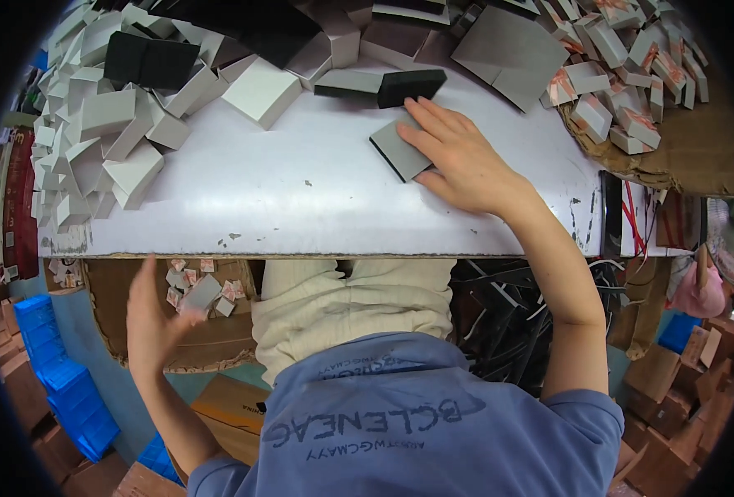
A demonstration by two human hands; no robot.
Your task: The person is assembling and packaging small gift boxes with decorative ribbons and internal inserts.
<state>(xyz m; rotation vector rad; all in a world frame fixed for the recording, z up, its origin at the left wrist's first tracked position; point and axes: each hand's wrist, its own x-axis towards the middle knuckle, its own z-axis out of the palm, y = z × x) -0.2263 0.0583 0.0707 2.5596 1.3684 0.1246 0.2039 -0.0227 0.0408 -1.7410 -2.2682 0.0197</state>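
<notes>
Preferably, steady the grey box (397, 152) by its edges: it lies partly under the right hand (463, 161), grip unclear; the left hand (153, 321), spread, seemingly empty, hangs off the counter (251, 195).

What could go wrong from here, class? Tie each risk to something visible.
The right hand is on the small gray box, fingertips close to the black piece; a forward push might knock that piece.
The white boxes lie in a loose, tilted heap; a bump could make some slide.
The left hand is by the table edge; it might strike it.
</notes>
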